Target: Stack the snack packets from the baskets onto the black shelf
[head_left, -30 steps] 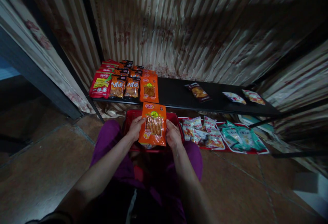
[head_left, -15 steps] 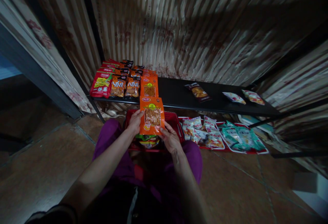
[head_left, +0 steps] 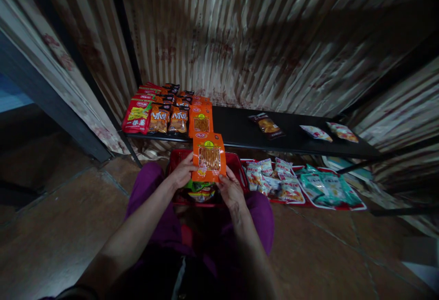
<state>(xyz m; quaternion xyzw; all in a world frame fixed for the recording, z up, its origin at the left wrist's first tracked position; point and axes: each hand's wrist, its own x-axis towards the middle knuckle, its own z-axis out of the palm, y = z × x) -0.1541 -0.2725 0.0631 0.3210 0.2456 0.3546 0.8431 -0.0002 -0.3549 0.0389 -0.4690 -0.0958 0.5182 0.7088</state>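
Between my two hands is an orange snack packet (head_left: 209, 157) with a clear window showing thin brown sticks. My left hand (head_left: 182, 171) grips its left edge, and my right hand (head_left: 232, 186) pinches the lower right corner. The packet is held above a red basket (head_left: 236, 163), where a green and yellow snack packet (head_left: 201, 192) shows partly beneath it. Just beyond, similar orange packets (head_left: 201, 119) stand in a row on the black shelf (head_left: 231, 124), beside orange-and-black snack bags (head_left: 159, 118) and red snack bags (head_left: 137, 115).
A dark brown snack bag (head_left: 267, 125) and two pale bags (head_left: 316, 133) lie farther right on the shelf. Below, a basket of white and red bags (head_left: 255, 174) and another of teal bags (head_left: 327, 188) sit on the floor. A striped curtain (head_left: 219, 39) hangs behind.
The orange packet and both hands have moved slightly right in view. The whole scene has shifted a little down and right as well. Both hands keep hold of the packet.
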